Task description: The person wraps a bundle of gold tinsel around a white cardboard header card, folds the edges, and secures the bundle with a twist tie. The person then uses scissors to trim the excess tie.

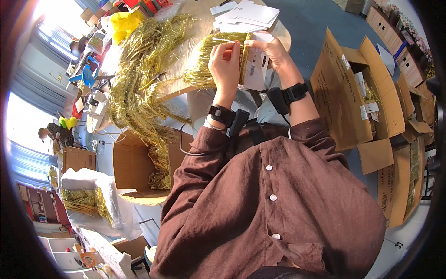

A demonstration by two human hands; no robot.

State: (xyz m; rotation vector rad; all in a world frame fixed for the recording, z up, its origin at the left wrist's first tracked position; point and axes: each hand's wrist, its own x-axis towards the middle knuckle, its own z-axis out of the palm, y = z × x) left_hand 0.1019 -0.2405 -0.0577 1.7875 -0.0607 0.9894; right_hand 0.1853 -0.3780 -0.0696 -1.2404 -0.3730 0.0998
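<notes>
A folded bundle of gold tinsel fringe (204,60) lies at the table's near edge, its top band against a white header card (254,69) with a hang hole and a barcode. My right hand (274,52) grips the card's upper end, with the thumb pressed by the gold band. Over the fringe, just left of that band, my left hand (224,67) is closed in a pinch. Something thin and pale shows at its fingertips, too small to name. Both wrists wear black straps with small devices.
A long heap of loose gold tinsel (144,69) spills off the table into an open cardboard box (134,162). White cards (246,14) lie stacked on the table's far side. Open cartons (344,93) stand at right. Other people work at far left.
</notes>
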